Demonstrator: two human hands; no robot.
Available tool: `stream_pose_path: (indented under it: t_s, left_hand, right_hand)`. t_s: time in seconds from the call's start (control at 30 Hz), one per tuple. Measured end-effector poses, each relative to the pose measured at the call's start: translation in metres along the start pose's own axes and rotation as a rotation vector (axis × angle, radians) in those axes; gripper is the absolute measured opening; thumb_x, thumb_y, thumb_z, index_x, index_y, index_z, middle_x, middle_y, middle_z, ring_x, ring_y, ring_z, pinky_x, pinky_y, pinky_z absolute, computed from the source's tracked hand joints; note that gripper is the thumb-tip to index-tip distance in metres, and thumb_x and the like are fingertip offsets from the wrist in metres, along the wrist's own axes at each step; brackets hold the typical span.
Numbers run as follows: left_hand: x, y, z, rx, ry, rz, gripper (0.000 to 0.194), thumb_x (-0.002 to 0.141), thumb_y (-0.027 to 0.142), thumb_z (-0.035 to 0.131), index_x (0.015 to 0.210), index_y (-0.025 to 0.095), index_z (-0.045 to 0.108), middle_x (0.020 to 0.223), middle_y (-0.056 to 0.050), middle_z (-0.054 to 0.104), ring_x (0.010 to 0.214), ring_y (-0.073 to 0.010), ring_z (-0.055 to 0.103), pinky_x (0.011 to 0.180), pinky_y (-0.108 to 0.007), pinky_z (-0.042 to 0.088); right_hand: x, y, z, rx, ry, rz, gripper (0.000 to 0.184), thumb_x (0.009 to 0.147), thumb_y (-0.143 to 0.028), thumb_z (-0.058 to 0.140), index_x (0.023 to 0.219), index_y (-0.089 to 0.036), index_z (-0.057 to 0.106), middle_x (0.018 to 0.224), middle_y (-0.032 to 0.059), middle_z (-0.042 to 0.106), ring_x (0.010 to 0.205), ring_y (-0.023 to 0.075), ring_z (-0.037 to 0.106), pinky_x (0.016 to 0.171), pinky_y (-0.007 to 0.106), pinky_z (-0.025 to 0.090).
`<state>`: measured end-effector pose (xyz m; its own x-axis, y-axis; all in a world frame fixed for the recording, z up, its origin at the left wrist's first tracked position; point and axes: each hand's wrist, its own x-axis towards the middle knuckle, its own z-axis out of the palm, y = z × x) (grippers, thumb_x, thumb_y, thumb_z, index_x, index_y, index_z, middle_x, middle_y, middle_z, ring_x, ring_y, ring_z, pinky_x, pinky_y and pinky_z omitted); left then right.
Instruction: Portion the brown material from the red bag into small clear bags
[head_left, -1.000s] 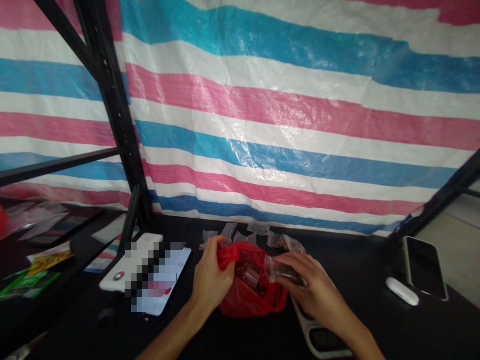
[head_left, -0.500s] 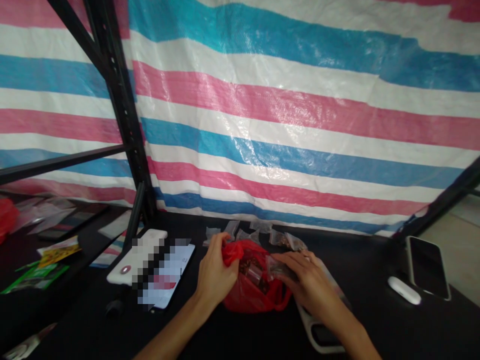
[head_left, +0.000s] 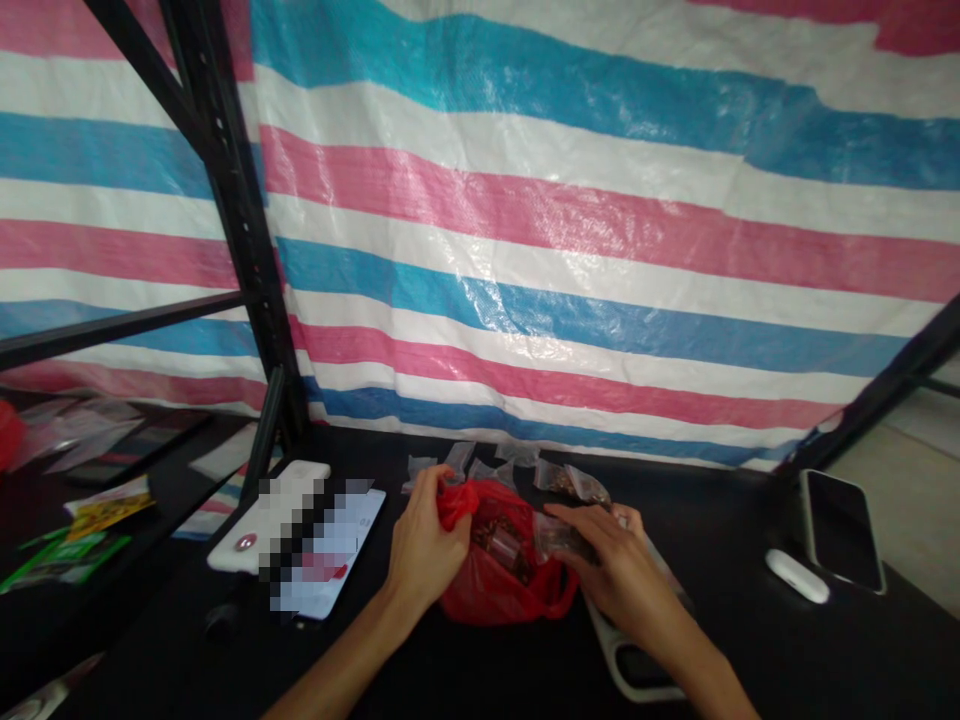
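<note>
My left hand [head_left: 429, 535] is closed on the gathered rim of a red plastic bag [head_left: 491, 597], holding its mouth apart. Inside lie many small brownish pieces [head_left: 487, 535], with a short clear plastic piece [head_left: 507, 547] on top of them. Just right of the opening, my right hand [head_left: 611, 555] has its fingers curled over a small clear plastic bag [head_left: 553, 537] with dark contents. Its thumb side is hidden. Under this hand and wrist lies a flat, light-rimmed device like a small scale [head_left: 626, 665], mostly covered.
Filled small clear bags [head_left: 574, 484] and several flatter ones [head_left: 491, 470] lie behind the red bag. At left are a white device [head_left: 259, 530] and a lit phone [head_left: 330, 560]; at right, a dark phone [head_left: 844, 530] and a white case [head_left: 796, 576]. A striped sheet [head_left: 562, 260] hangs behind.
My right hand has lowered a little and turned over the small clear bag, which now shows less beneath the fingers. My left hand keeps its hold on the red bag.
</note>
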<state>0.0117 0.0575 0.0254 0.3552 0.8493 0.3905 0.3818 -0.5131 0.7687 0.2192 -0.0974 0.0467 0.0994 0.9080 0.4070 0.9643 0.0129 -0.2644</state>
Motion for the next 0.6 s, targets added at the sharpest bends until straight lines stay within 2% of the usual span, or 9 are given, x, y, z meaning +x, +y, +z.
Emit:
stream_pose_path:
  t_s: [0.2, 0.27, 0.33, 0.4, 0.47, 0.53, 0.6]
  left_hand:
    - [0.001, 0.002, -0.003, -0.001, 0.011, -0.006, 0.032, 0.082, 0.017, 0.056, 0.113, 0.025, 0.052, 0.108, -0.004, 0.065, 0.100, -0.0220, 0.067, 0.088, -0.037, 0.053]
    - [0.001, 0.002, -0.002, 0.001, 0.007, -0.014, 0.033, 0.081, 0.017, 0.056, 0.113, 0.024, 0.051, 0.109, -0.004, 0.065, 0.101, -0.0226, 0.067, 0.088, -0.038, 0.053]
    - [0.001, 0.001, -0.001, 0.006, -0.002, -0.012, 0.035, 0.081, 0.016, 0.056, 0.115, 0.024, 0.050, 0.112, -0.004, 0.065, 0.103, -0.0230, 0.067, 0.089, -0.038, 0.053]
    - [0.000, 0.001, -0.001, 0.008, -0.015, -0.009, 0.037, 0.080, 0.016, 0.056, 0.116, 0.025, 0.050, 0.114, -0.005, 0.064, 0.103, -0.0231, 0.067, 0.089, -0.038, 0.053]
    - [-0.001, 0.002, 0.000, 0.005, -0.024, -0.010, 0.037, 0.080, 0.015, 0.056, 0.115, 0.026, 0.050, 0.115, -0.005, 0.064, 0.104, -0.0230, 0.067, 0.087, -0.038, 0.052]
    - [-0.001, 0.002, 0.000, -0.002, -0.021, -0.006, 0.036, 0.080, 0.015, 0.055, 0.114, 0.026, 0.051, 0.114, -0.005, 0.064, 0.103, -0.0227, 0.067, 0.087, -0.037, 0.052]
    - [-0.001, 0.001, 0.001, -0.008, -0.008, 0.002, 0.034, 0.080, 0.016, 0.055, 0.113, 0.026, 0.051, 0.113, -0.005, 0.065, 0.103, -0.0226, 0.067, 0.088, -0.037, 0.052]
  right_hand:
    - [-0.022, 0.045, -0.002, -0.042, 0.202, 0.127, 0.036, 0.093, -0.045, 0.060, 0.125, -0.028, 0.064, 0.113, 0.0086, 0.076, 0.098, 0.0288, 0.072, 0.090, 0.045, 0.049]
    - [-0.035, 0.060, -0.006, -0.066, 0.222, 0.179, 0.034, 0.093, -0.046, 0.059, 0.121, -0.028, 0.066, 0.112, 0.0092, 0.076, 0.095, 0.0296, 0.073, 0.088, 0.046, 0.050]
    - [-0.044, 0.068, -0.012, -0.084, 0.163, 0.184, 0.032, 0.092, -0.044, 0.060, 0.120, -0.030, 0.066, 0.113, 0.0078, 0.076, 0.100, 0.0302, 0.072, 0.089, 0.047, 0.049]
    - [-0.047, 0.068, -0.019, -0.094, 0.104, 0.161, 0.036, 0.090, -0.040, 0.062, 0.124, -0.031, 0.064, 0.122, 0.0069, 0.072, 0.111, 0.0308, 0.067, 0.095, 0.048, 0.047]
    - [-0.041, 0.060, -0.027, -0.102, 0.112, 0.145, 0.039, 0.088, -0.037, 0.063, 0.127, -0.031, 0.063, 0.129, 0.0077, 0.067, 0.120, 0.0309, 0.062, 0.101, 0.049, 0.044]
    - [-0.027, 0.048, -0.033, -0.121, 0.150, 0.151, 0.028, 0.091, -0.035, 0.061, 0.117, -0.029, 0.068, 0.128, 0.0088, 0.066, 0.120, 0.0309, 0.059, 0.102, 0.050, 0.042]
    - [-0.010, 0.036, -0.037, -0.157, 0.067, 0.128, 0.019, 0.092, -0.030, 0.060, 0.107, -0.029, 0.072, 0.123, 0.0077, 0.067, 0.119, 0.0309, 0.058, 0.102, 0.052, 0.040]
